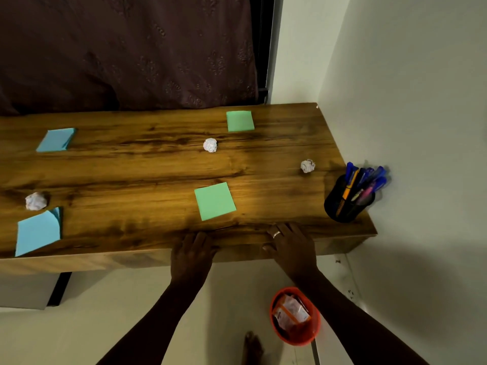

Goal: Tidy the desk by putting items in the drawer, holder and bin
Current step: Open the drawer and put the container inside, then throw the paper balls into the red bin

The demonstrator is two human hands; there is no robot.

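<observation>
Nearest you, on the floor at 5 o'clock, the orange bin (305, 338) holds wrappers. Above it your hands rest flat on the desk's (131, 175) front edge. Your left hand (192, 250) has straight fingers close together. Your right hand (290, 246), ringed, has its fingers slightly spread. Neither grips anything. From the desk's middle, the near green pad (214, 201) lies at 5 o'clock and the far green pad (240, 121) at 1. The far blue pad (56, 139) is at 10, the near blue pad (37, 234) at 8. The middle paper ball (210, 145) is at 12, the right paper ball (307, 166) at 3, the left paper ball (36, 201) at 8. The pen holder (340, 209), full of pens, stands at 4.
</observation>
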